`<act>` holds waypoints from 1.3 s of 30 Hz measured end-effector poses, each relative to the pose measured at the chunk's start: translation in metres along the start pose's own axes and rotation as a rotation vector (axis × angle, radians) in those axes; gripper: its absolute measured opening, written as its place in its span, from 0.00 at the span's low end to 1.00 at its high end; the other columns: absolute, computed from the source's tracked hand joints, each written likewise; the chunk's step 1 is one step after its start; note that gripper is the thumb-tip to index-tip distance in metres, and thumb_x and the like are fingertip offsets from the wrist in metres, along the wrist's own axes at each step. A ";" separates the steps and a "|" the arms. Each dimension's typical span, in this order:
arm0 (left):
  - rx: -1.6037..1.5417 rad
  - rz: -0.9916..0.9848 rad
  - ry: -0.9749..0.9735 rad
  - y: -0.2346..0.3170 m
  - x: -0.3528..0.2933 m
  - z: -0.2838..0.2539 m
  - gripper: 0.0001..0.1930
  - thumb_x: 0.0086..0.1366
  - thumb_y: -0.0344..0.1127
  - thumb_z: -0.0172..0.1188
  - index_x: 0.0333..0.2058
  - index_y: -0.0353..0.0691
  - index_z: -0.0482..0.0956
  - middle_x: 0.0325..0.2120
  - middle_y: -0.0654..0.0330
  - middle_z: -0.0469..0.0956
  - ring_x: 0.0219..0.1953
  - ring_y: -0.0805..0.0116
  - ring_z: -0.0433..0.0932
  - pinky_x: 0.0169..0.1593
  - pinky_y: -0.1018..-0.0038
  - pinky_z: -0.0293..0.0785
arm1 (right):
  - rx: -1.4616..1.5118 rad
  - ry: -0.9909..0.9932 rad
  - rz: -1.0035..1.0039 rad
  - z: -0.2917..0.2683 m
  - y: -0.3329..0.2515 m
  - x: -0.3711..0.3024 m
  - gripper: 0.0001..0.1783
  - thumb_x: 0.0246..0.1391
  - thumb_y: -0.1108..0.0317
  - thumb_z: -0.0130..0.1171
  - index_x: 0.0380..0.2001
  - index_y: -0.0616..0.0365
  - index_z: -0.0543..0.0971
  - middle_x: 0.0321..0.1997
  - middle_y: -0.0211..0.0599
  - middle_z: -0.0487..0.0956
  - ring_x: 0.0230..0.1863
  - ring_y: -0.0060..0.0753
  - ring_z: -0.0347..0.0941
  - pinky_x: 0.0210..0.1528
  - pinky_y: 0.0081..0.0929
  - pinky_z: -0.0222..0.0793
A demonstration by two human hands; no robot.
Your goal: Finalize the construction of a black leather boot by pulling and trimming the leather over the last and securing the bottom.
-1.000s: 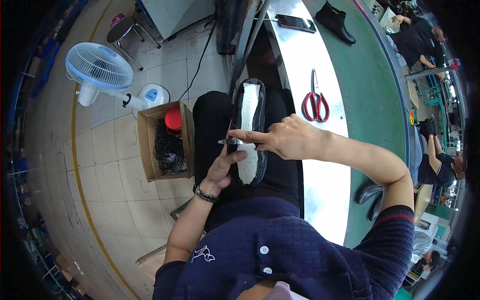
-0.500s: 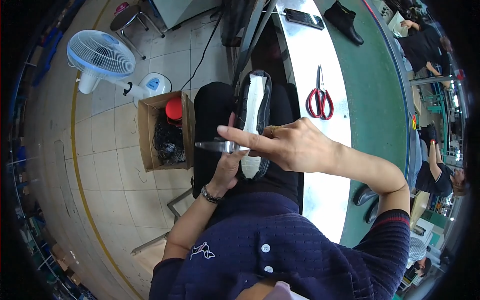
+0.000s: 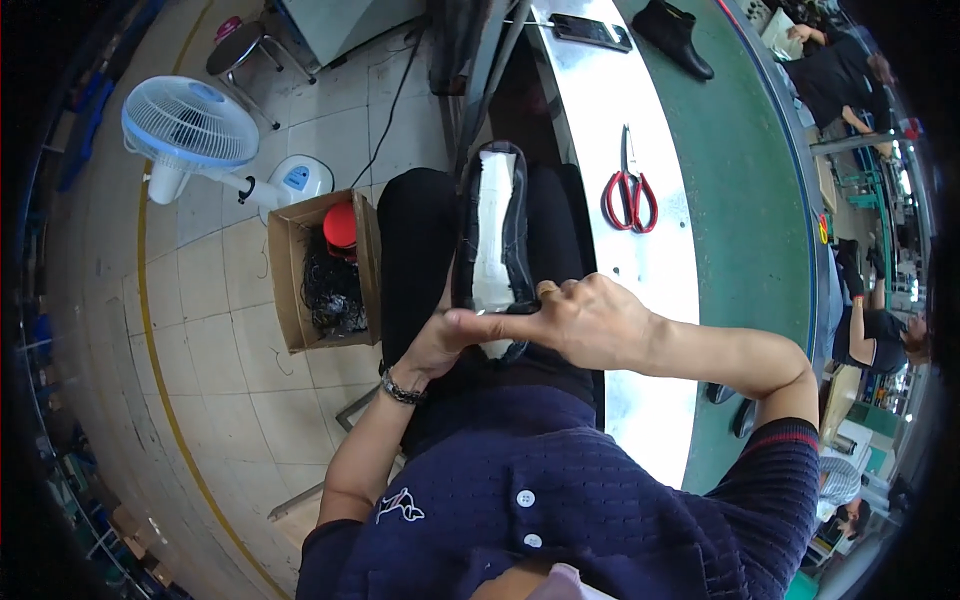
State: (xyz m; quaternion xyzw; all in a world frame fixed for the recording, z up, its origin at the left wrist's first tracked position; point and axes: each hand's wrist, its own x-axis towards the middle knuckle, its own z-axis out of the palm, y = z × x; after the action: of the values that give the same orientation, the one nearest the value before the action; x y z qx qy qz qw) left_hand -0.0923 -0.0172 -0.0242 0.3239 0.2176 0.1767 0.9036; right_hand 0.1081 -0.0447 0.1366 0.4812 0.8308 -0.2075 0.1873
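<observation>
A black shoe upper lies sole side up over my lap, its toe pointing away from me. A long cream strip runs down the middle of its bottom, bordered by the folded black edge. My left hand is closed on the near left side of the shoe, fingers mostly hidden beneath. Across the near end lies my right hand, its thumb stretched left to my left hand and its other fingers curled at the shoe's right edge. Whatever those curled fingers hold is hidden.
Red-handled scissors and a phone rest on the white bench at right. Beyond, a black boot stands on a green belt. On the left are an open carton, a fan and a stool.
My right hand has shifted slightly nearer to me and turned. The shiny metal tool that stuck out left from it is out of sight. My left hand still holds the shoe.
</observation>
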 end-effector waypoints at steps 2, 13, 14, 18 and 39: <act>0.040 0.098 -0.011 -0.011 -0.006 -0.008 0.45 0.64 0.51 0.56 0.70 0.54 0.34 0.63 0.54 0.60 0.59 0.60 0.69 0.59 0.64 0.69 | -0.006 0.248 -0.159 -0.001 -0.004 -0.014 0.44 0.58 0.70 0.44 0.68 0.11 0.40 0.31 0.53 0.75 0.18 0.31 0.76 0.17 0.24 0.72; 0.143 0.014 0.224 0.006 -0.015 0.012 0.35 0.50 0.25 0.66 0.57 0.38 0.62 0.45 0.57 0.75 0.47 0.59 0.76 0.52 0.64 0.73 | 0.360 0.280 -0.077 -0.008 0.013 0.009 0.44 0.58 0.61 0.53 0.70 0.25 0.41 0.20 0.42 0.77 0.24 0.46 0.77 0.28 0.38 0.72; 0.145 0.037 0.214 0.005 -0.015 0.013 0.35 0.50 0.25 0.66 0.58 0.37 0.62 0.45 0.56 0.75 0.48 0.58 0.76 0.53 0.64 0.73 | 0.352 0.289 -0.072 -0.001 0.018 0.013 0.44 0.58 0.61 0.53 0.70 0.25 0.41 0.20 0.42 0.77 0.24 0.46 0.77 0.28 0.38 0.72; 0.130 0.078 0.182 0.003 -0.010 0.007 0.37 0.50 0.25 0.66 0.59 0.36 0.60 0.47 0.55 0.75 0.50 0.58 0.75 0.55 0.63 0.72 | 0.248 0.308 -0.113 -0.009 0.036 0.021 0.44 0.58 0.63 0.52 0.70 0.24 0.42 0.22 0.45 0.77 0.25 0.45 0.77 0.28 0.36 0.71; -0.068 -0.239 0.276 0.068 0.053 0.001 0.21 0.63 0.40 0.60 0.52 0.37 0.73 0.45 0.59 0.79 0.46 0.62 0.78 0.52 0.66 0.73 | 1.175 0.899 0.361 0.047 0.033 -0.027 0.22 0.63 0.49 0.47 0.52 0.50 0.74 0.23 0.40 0.79 0.26 0.37 0.78 0.32 0.34 0.70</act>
State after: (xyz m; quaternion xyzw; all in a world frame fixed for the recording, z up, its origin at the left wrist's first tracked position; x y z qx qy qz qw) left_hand -0.0593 0.0561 0.0068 0.2376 0.3705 0.1181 0.8901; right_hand 0.1551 -0.0739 0.1050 0.6684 0.4886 -0.3658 -0.4252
